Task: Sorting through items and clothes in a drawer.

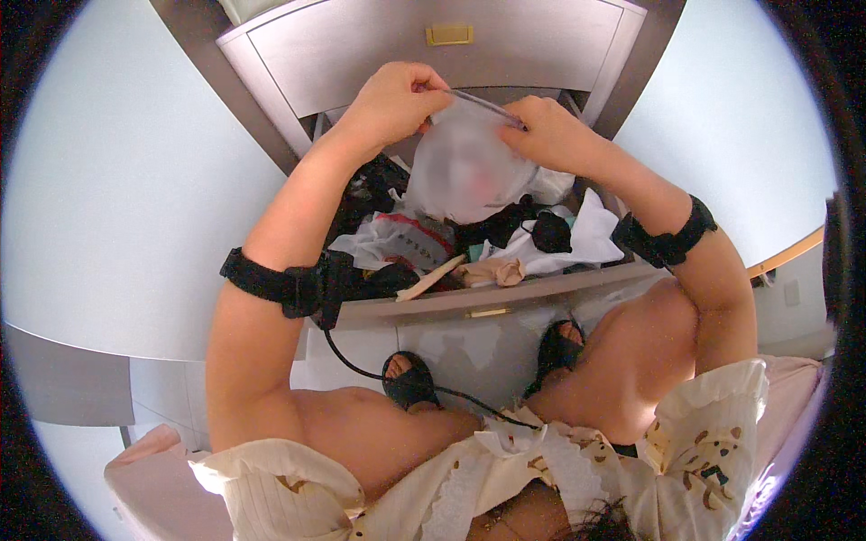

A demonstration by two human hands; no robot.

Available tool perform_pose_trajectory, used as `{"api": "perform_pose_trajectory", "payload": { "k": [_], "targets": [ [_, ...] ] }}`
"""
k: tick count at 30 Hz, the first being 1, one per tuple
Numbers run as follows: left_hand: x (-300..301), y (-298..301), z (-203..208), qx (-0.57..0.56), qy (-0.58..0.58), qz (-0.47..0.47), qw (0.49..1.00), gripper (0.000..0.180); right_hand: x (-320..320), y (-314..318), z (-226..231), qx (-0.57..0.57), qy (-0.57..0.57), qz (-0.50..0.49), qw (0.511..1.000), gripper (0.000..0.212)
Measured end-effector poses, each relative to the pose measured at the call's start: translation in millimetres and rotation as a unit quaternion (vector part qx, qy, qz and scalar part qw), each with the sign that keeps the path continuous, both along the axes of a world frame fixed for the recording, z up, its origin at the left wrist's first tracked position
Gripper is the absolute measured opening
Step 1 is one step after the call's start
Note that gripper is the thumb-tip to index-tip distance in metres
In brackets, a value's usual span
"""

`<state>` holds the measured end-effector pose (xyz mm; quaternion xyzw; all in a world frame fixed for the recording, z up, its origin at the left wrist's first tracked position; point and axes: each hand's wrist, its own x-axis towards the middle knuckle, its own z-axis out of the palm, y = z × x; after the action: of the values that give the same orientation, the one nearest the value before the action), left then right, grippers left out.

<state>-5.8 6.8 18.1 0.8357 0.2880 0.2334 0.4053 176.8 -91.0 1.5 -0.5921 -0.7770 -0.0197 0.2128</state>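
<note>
Head view: pinching a bag (pixel 469 176) by its edge with left hand (pixel 394 101) and right hand (pixel 552 133), seemingly straightening it, next likely needing even tension.

Bright, soft light from outside the frame left the left panel (pixel 135 180) and right panel (pixel 731 117) pale, bluish and nearly washed out. Shadow pooled inside the open drawer (pixel 559 287), and the glossy floor (pixel 469 347) gave faint reflections. Blur smeared the translucent bag (pixel 465 171). Straight edges bowed toward a black, grainy rim, fringed purple at lower right.
</note>
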Motion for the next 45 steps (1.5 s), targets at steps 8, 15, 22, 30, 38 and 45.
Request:
{"api": "perform_pose_trajectory", "payload": {
  "k": [8,15,22,30,38,45],
  "targets": [
    [-17,0,-4,0.011,0.285,-0.073,0.956,0.027,-1,5,13,-0.167,0.334,-0.127,0.919,0.015],
    [-26,10,-1,-0.146,0.167,-0.007,0.975,0.024,0,1,17,-0.16,0.515,-0.109,0.835,0.015],
    [-35,21,4,-0.394,-0.058,-0.029,0.917,0.022,11,2,18,-0.108,0.626,-0.118,0.763,0.023],
    [-77,50,17,-0.383,-0.244,0.032,0.891,0.03,65,15,10,0.098,0.532,-0.231,0.809,0.027],
    [-61,57,32,-0.318,-0.334,0.103,0.881,0.029,102,20,14,0.181,0.442,-0.292,0.829,0.025],
    [-14,20,53,-0.263,-0.337,-0.024,0.904,0.016,42,14,-2,-0.015,0.213,-0.021,0.977,0.06]
  ]
}}
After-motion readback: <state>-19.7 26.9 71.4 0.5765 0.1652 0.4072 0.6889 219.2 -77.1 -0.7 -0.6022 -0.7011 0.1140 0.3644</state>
